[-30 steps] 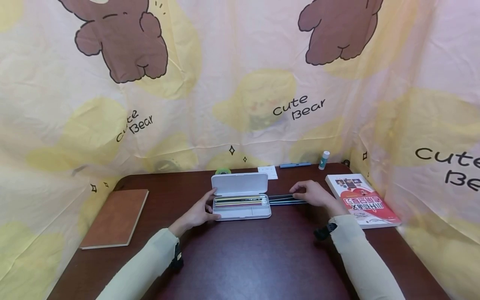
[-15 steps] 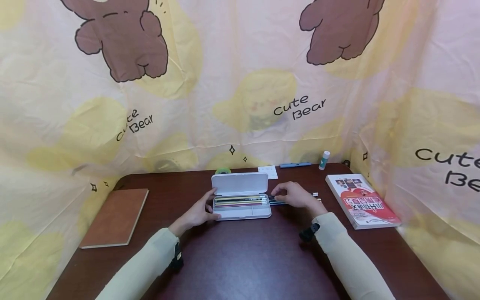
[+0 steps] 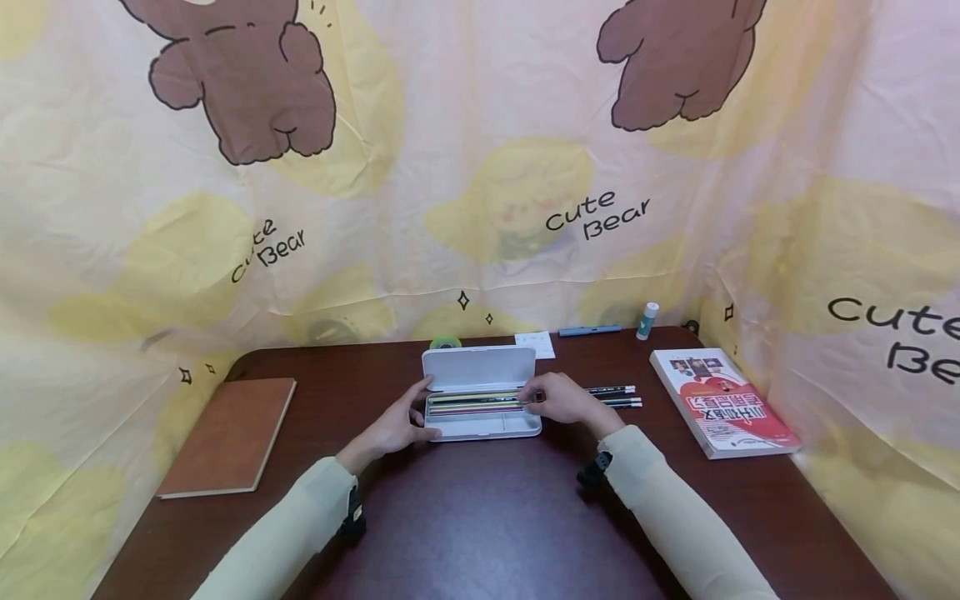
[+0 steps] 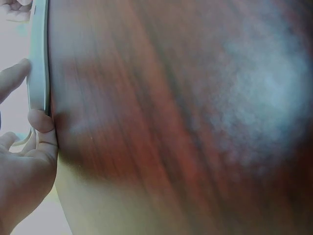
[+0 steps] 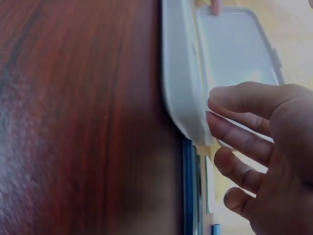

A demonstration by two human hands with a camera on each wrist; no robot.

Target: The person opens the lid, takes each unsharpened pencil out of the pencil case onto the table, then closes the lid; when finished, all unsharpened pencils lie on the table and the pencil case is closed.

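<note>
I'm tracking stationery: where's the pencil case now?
In the head view, the open pencil case sits below centre, gripped at its left end by the left hand, dark pencils to its right.

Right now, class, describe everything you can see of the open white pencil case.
The pencil case is white, smooth and plastic-looking, shallow and rectangular with rounded corners. Its lid stands open along the far side. Pencils lie lengthwise inside; a divider splits the near strip. It lies flat on the dark table. Of the hands, the left hand grips its left end; the right hand is at its right end, contact unclear.
</note>
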